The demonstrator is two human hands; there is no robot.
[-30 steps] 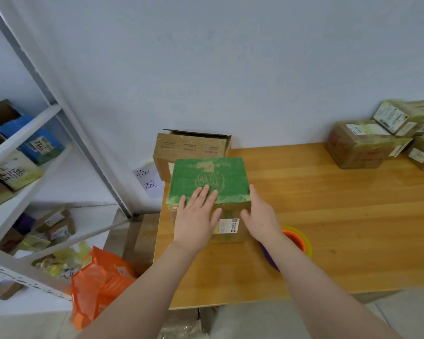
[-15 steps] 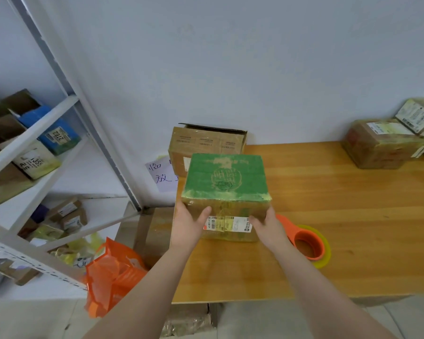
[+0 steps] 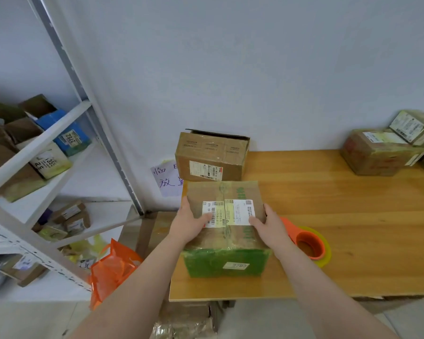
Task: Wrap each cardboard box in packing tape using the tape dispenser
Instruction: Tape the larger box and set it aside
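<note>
A cardboard box [image 3: 227,192] sits near the front left corner of the wooden table [image 3: 340,216]. Its brown face with a white shipping label is up and its green taped face is toward me. My left hand [image 3: 190,222] holds the box's left side, thumb over the label. My right hand [image 3: 267,225] holds the right side, thumb on the top. An orange tape dispenser [image 3: 306,243] with yellowish tape lies on the table just right of my right hand, not held.
An open brown carton [image 3: 212,155] stands against the wall behind the box. Several wrapped parcels [image 3: 382,148] are stacked at the table's back right. A white shelf rack [image 3: 47,167] with packages stands at left, an orange bag [image 3: 113,265] below it.
Both hands have tipped the box toward me. The green face that was on top now faces me, and the labelled brown face is up.
</note>
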